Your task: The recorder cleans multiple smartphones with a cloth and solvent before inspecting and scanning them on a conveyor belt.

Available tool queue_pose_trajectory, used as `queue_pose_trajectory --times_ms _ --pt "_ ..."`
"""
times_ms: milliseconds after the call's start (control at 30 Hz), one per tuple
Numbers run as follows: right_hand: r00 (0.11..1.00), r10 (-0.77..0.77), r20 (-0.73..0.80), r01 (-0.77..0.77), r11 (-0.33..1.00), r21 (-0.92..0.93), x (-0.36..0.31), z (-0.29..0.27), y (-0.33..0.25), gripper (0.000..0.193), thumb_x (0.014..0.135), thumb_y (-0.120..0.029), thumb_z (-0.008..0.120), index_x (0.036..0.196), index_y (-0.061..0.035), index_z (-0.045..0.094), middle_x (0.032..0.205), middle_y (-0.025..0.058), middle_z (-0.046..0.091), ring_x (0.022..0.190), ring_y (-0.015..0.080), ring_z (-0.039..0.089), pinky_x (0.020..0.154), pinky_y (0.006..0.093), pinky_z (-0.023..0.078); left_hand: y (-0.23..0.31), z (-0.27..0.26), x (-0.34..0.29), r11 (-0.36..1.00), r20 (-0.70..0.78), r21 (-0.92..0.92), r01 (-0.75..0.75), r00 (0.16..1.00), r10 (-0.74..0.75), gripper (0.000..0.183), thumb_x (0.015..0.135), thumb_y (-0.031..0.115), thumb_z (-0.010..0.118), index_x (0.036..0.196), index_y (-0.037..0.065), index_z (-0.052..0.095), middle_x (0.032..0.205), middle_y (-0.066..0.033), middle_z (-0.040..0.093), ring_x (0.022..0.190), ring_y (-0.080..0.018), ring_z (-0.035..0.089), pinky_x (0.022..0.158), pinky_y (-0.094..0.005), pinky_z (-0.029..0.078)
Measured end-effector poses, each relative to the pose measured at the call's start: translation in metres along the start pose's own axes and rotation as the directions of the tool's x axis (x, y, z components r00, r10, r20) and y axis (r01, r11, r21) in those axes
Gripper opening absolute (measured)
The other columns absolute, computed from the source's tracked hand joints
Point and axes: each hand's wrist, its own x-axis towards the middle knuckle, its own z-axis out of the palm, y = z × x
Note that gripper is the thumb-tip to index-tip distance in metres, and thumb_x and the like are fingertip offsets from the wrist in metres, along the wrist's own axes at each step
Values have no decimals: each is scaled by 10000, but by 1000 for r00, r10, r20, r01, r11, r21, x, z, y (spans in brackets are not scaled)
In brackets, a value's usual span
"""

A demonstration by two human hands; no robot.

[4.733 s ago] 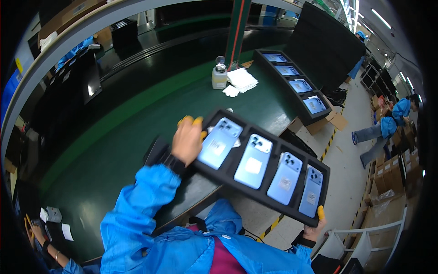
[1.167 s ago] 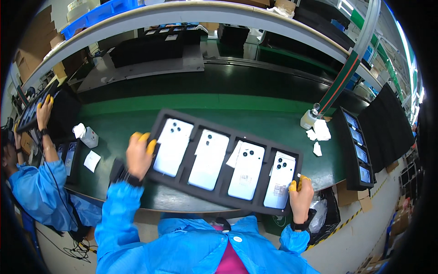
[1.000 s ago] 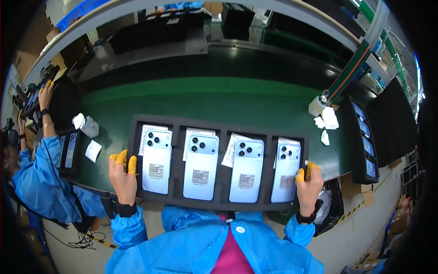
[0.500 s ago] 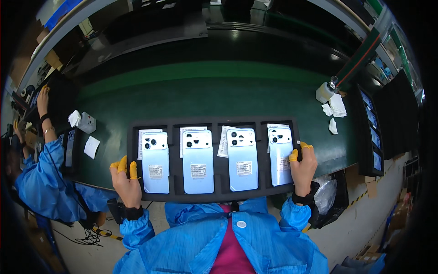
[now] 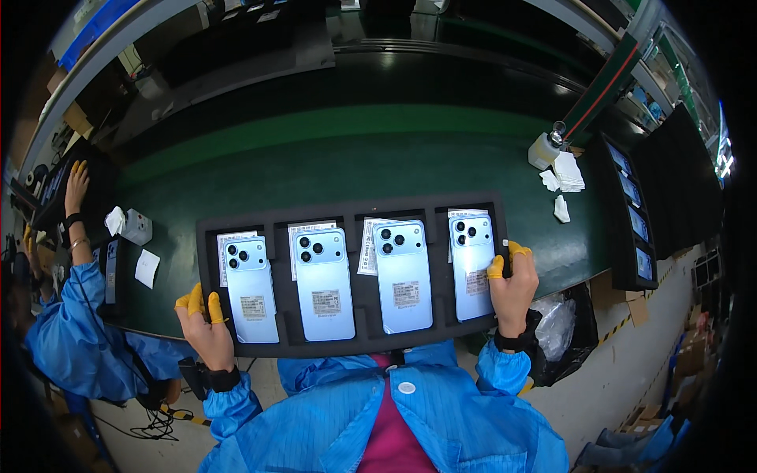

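My left hand (image 5: 206, 329) and my right hand (image 5: 515, 293) grip opposite ends of a long black foam tray (image 5: 351, 211). Yellow finger cots cover some fingertips of both hands. Several light-blue phones (image 5: 322, 276) lie back up in the tray's compartments, camera bumps toward the far side and a small printed label on each back. Printed paper slips (image 5: 367, 251) stick out from beneath the phones. My right thumb rests at the edge of the rightmost phone (image 5: 473, 276). The tray sits at the near edge of the green bench (image 5: 394, 162), tilted slightly in view.
At the right stand a pump bottle (image 5: 544, 150), white wipes (image 5: 568, 172) and another black tray (image 5: 623, 276) of phones. A plastic-lined bag (image 5: 556, 327) hangs below the bench edge. Left, a co-worker's hand (image 5: 76, 188) works near a bottle (image 5: 137, 227) and a white sheet (image 5: 146, 269).
The tray with its phones, and both my hands on it, has shifted left in the picture and turned slightly counterclockwise. The surroundings have also shifted a little left.
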Motion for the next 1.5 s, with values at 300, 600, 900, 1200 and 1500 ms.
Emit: queue_pose_trajectory --times_ms 300,600,900,1200,1500 --pt "1000 -10 26 10 1000 -6 1 -1 -1 268 760 -37 633 1003 67 595 937 230 593 832 412 590 723 442 484 5 -1 4 998 -17 26 -64 998 64 284 834 37 672 1077 -101 622 967 -189 553 856 -329 563 753 -369 457" --pt "968 55 244 -66 997 36 29 -16 -14 354 864 -171 664 1109 65 568 1032 231 593 915 401 579 794 431 469 11 -1 47 973 211 66 -220 956 201 322 842 76 659 1122 -66 587 1101 -221 551 1023 -389 521 877 -411 430" --pt "841 -382 382 360 924 131 70 38 -28 248 817 -194 677 924 30 665 926 189 643 909 367 579 802 435 474 44 46 89 900 419 -55 -433 808 414 168 840 94 640 912 -56 662 934 -209 602 843 -398 584 773 -438 471" --pt "855 -390 341 411 911 10 65 24 -48 450 705 -251 776 1014 33 615 1008 194 566 980 377 511 812 430 443 38 59 71 866 369 23 -500 809 457 210 846 155 633 912 -39 680 888 -201 604 863 -380 574 801 -451 452" --pt "894 -342 288 336 939 71 105 60 -55 451 696 -144 769 1045 63 572 1075 233 510 992 408 494 853 432 459 51 57 85 826 364 94 -556 791 491 337 814 333 671 845 -2 665 940 -157 538 931 -325 487 855 -429 317"
